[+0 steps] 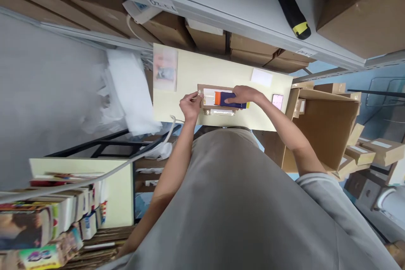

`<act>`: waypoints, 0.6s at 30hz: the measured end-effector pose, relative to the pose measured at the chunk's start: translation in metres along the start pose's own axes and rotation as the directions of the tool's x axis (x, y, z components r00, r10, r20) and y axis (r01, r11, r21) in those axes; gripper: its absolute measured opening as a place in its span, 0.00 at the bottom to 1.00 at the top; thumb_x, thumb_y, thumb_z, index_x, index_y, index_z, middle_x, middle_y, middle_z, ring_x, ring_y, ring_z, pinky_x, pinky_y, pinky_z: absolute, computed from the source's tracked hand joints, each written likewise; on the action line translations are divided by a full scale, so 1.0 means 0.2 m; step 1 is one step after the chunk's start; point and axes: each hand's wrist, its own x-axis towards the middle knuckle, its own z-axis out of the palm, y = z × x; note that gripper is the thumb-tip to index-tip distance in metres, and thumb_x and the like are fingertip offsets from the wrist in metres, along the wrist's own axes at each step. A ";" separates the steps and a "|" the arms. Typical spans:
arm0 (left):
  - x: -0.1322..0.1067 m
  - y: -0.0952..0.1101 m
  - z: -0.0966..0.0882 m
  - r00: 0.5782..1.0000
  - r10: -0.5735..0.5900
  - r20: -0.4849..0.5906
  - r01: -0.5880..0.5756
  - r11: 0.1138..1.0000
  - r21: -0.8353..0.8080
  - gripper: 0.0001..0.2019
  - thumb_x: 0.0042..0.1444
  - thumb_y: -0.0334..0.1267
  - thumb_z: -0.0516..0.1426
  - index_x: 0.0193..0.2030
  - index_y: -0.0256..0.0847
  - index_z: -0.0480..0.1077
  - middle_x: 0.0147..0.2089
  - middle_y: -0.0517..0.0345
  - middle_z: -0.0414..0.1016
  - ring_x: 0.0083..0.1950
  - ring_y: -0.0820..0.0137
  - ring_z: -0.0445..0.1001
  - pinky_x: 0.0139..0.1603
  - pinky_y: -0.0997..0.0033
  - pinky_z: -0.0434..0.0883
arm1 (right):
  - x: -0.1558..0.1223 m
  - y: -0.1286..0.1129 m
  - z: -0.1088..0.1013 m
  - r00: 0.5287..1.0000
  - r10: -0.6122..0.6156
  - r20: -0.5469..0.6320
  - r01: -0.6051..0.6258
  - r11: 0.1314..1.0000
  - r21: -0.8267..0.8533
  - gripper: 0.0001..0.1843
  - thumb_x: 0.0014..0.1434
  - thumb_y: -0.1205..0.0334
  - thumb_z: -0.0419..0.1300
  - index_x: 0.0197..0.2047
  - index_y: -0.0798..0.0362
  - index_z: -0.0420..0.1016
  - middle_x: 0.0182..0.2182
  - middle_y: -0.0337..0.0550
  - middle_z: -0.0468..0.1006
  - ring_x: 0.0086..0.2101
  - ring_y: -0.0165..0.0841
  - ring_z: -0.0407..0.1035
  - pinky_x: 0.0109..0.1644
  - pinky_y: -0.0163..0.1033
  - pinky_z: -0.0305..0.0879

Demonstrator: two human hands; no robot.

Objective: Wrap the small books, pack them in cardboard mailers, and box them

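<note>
From where I'm standing, the person's right hand (242,95) is gripping a blue-and-orange box (223,97), which is lying under its fingers and across a brown cardboard packet (218,86) on the pale counter (190,71). The left hand (191,105) is touching the packet's left end with fingers drawn narrow, though I cannot tell whether it's pinching anything. A phone (277,101) is lying to the right of the right hand, near the forearm.
</note>
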 end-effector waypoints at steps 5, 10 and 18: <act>0.00 -0.01 0.01 0.999 0.004 -0.041 -0.003 1.000 0.031 0.07 0.60 0.36 0.69 0.44 0.38 0.86 0.48 0.52 0.86 0.48 0.65 0.83 0.56 0.66 0.80 | 0.00 0.00 0.00 0.999 -0.034 -0.013 0.033 0.999 -0.016 0.25 0.75 0.39 0.66 0.43 0.55 0.81 0.38 0.52 0.86 0.37 0.40 0.77 0.39 0.40 0.64; -0.01 -0.01 0.02 0.998 0.030 -0.052 -0.027 0.998 0.054 0.09 0.61 0.36 0.67 0.46 0.38 0.87 0.48 0.52 0.85 0.50 0.64 0.84 0.60 0.63 0.81 | 0.00 0.01 0.01 0.999 -0.040 -0.016 0.040 0.999 -0.012 0.25 0.74 0.39 0.68 0.43 0.55 0.81 0.40 0.53 0.86 0.38 0.41 0.78 0.40 0.40 0.65; -0.01 -0.05 0.04 0.995 0.072 -0.069 -0.070 0.997 0.033 0.09 0.64 0.33 0.67 0.48 0.37 0.88 0.49 0.50 0.84 0.49 0.66 0.84 0.59 0.66 0.80 | 0.00 0.02 0.00 0.998 -0.053 -0.023 0.052 0.999 -0.005 0.25 0.73 0.38 0.69 0.48 0.56 0.81 0.41 0.52 0.87 0.40 0.42 0.79 0.40 0.39 0.66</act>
